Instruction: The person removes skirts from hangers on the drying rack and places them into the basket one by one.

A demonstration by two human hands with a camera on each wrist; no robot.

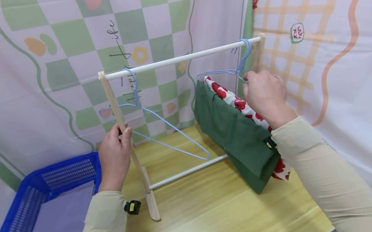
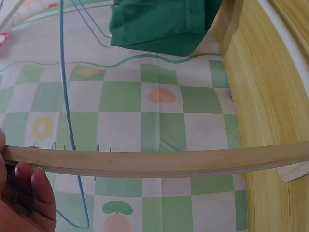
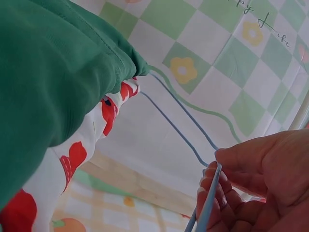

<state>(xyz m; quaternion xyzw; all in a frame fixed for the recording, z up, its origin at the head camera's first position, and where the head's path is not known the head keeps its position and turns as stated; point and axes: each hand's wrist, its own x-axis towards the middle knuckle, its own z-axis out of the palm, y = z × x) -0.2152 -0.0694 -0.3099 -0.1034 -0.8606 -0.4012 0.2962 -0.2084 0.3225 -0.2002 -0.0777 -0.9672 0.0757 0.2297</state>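
My left hand (image 1: 114,154) grips the wooden left upright (image 1: 115,101) of a small clothes rack, thumb on the near side. In the left wrist view that upright (image 2: 145,163) runs across from the fingers. My right hand (image 1: 266,93) pinches a blue wire hanger (image 1: 244,61) below its hook, which loops over the right end of the white top rail (image 1: 183,58). In the right wrist view, thumb and fingertips close on the hanger wire (image 3: 212,186). Over this hanger drape a dark green cloth garment (image 1: 229,130) and a white one with red flowers (image 1: 228,95).
A bare blue hanger (image 1: 169,123) hangs near the rack's left end. The white lower rail (image 1: 185,172) crosses between the uprights above a wood-grain table (image 1: 211,212). At left stands a blue basket (image 1: 31,183) holding folded grey-purple cloth (image 1: 60,218). Printed curtains (image 1: 161,19) enclose the back and sides.
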